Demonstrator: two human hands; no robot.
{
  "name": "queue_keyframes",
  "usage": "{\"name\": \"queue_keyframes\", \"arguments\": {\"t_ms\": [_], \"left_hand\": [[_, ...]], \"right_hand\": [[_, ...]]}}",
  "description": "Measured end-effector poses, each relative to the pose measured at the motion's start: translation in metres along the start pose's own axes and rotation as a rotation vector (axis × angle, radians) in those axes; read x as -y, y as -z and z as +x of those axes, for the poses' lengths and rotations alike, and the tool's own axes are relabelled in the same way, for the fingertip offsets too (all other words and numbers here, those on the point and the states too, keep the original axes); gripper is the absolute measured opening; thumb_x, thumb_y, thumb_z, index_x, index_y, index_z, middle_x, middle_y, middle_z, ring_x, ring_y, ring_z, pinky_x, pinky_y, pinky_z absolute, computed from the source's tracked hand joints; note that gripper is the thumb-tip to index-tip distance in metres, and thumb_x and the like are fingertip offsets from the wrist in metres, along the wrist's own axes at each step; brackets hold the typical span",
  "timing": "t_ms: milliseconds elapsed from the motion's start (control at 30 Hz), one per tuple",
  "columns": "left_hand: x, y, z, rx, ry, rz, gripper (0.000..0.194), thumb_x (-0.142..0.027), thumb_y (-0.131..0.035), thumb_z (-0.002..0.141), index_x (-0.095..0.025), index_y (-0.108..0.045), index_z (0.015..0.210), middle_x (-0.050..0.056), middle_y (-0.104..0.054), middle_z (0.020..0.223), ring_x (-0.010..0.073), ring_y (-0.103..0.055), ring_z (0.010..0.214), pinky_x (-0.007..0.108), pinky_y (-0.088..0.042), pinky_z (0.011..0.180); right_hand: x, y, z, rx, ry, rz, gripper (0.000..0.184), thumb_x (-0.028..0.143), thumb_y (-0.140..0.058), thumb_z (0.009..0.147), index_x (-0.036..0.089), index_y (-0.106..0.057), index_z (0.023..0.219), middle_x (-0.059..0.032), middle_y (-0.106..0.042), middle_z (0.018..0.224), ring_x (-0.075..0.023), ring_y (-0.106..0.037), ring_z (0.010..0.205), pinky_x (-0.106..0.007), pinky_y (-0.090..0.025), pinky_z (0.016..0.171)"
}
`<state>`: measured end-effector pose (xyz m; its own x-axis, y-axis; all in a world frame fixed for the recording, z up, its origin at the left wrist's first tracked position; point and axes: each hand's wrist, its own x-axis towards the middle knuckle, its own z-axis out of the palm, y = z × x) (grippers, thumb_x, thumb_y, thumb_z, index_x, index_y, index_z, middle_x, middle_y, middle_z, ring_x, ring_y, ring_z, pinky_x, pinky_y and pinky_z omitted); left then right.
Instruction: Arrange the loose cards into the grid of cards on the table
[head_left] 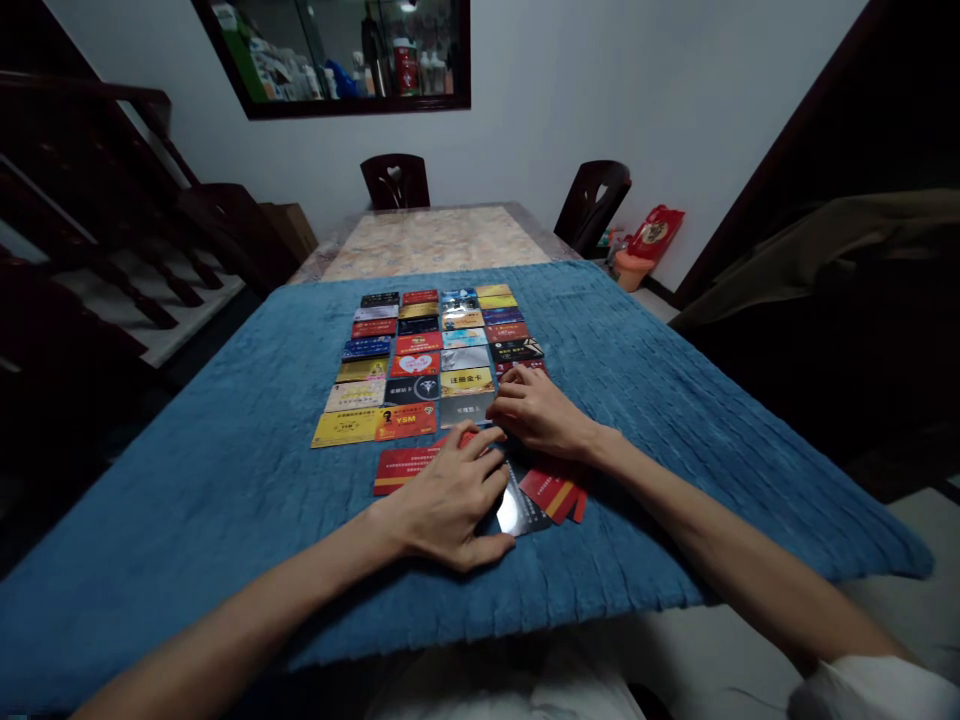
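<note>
Plastic cards lie in four columns of several rows on the blue cloth, among them a yellow card, a red YSM card and a grey card. My left hand rests palm down over loose cards in front of them, its thumb apart from the bent fingers. Around it are a red card, a shiny dark card and fanned red cards. My right hand is at the near end of the right column, fingers curled together and pointing down; whatever is under its fingertips is hidden.
The blue cloth covers the near part of the table and hangs over its front edge. Beyond it shows the patterned tabletop. Dark chairs stand at the far end, with a red bag on the floor at right.
</note>
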<state>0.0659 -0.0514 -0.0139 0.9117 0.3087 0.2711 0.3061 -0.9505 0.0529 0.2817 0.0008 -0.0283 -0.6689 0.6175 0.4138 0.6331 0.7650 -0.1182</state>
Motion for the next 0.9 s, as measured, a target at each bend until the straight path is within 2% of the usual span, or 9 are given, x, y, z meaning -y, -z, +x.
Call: {"name": "queue_keyframes", "arguments": {"t_ms": [100,167,267,400,467,567,700,900], "left_hand": [[0.006,0.003,-0.005,-0.048,-0.169,0.012,0.031,-0.037,-0.060,0.082,-0.011,-0.066,0.098,0.018,-0.071,0.097,0.0353,-0.058,0.112,0.056,-0.042,0.101],[0.008,0.004,-0.008,-0.122,-0.256,0.023,0.021,-0.028,-0.057,0.082,-0.012,-0.067,0.092,0.016,-0.072,0.089,0.0317,-0.063,0.103,0.053,-0.047,0.098],[0.010,0.005,-0.012,-0.248,-0.328,0.077,0.011,-0.017,-0.055,0.082,-0.015,-0.066,0.082,0.010,-0.071,0.075,0.0252,-0.067,0.087,0.046,-0.053,0.091],[0.010,0.007,-0.015,-0.380,-0.389,0.163,0.012,-0.012,-0.052,0.083,-0.017,-0.063,0.082,0.005,-0.068,0.067,0.0207,-0.068,0.076,0.041,-0.057,0.082],[0.012,0.009,-0.015,-0.456,-0.371,0.159,0.012,-0.011,-0.052,0.083,-0.017,-0.062,0.086,0.004,-0.067,0.067,0.0194,-0.067,0.074,0.039,-0.058,0.079],[0.016,0.012,-0.014,-0.554,-0.261,0.127,0.012,-0.008,-0.055,0.083,-0.014,-0.061,0.091,0.005,-0.067,0.068,0.0188,-0.065,0.073,0.037,-0.056,0.075],[0.025,0.016,-0.014,-0.544,-0.094,0.061,0.011,-0.008,-0.052,0.087,-0.015,-0.060,0.092,0.007,-0.068,0.077,0.0187,-0.063,0.077,0.036,-0.054,0.072],[0.037,0.013,-0.017,-0.543,-0.007,0.030,0.013,-0.010,-0.049,0.091,-0.015,-0.061,0.092,0.006,-0.065,0.076,0.0181,-0.060,0.076,0.036,-0.052,0.072]], "right_hand": [[0.000,0.000,0.000,-0.018,0.002,0.008,0.017,0.022,-0.054,0.097,0.021,-0.071,0.097,-0.0079,-0.071,0.093,-0.0246,-0.047,0.098,-0.037,-0.032,0.080],[0.000,-0.001,0.000,-0.028,0.000,0.005,0.016,0.021,-0.055,0.096,0.021,-0.071,0.096,-0.0075,-0.071,0.093,-0.0241,-0.048,0.097,-0.037,-0.032,0.080],[0.000,-0.002,0.000,-0.035,0.001,0.001,0.015,0.021,-0.056,0.096,0.021,-0.071,0.096,-0.0070,-0.071,0.093,-0.0238,-0.048,0.097,-0.037,-0.032,0.079],[0.001,-0.002,0.000,-0.033,0.014,0.012,0.016,0.022,-0.055,0.097,0.020,-0.071,0.097,-0.0071,-0.071,0.093,-0.0234,-0.048,0.095,-0.037,-0.032,0.079],[0.002,-0.001,0.000,-0.037,0.018,0.028,0.016,0.021,-0.054,0.097,0.020,-0.071,0.097,-0.0071,-0.071,0.093,-0.0233,-0.048,0.095,-0.037,-0.033,0.078],[0.005,0.002,-0.001,-0.040,0.019,0.075,0.017,0.021,-0.054,0.097,0.019,-0.071,0.097,-0.0079,-0.070,0.092,-0.0237,-0.050,0.095,-0.037,-0.035,0.078],[0.010,0.006,0.001,-0.070,0.024,0.182,0.018,0.023,-0.054,0.097,0.020,-0.072,0.099,-0.0092,-0.070,0.092,-0.0238,-0.052,0.094,-0.039,-0.041,0.081],[0.020,0.014,0.004,-0.243,0.013,0.386,0.024,0.028,-0.048,0.101,0.020,-0.071,0.100,-0.0070,-0.072,0.087,-0.0215,-0.055,0.087,-0.040,-0.046,0.082]]}}
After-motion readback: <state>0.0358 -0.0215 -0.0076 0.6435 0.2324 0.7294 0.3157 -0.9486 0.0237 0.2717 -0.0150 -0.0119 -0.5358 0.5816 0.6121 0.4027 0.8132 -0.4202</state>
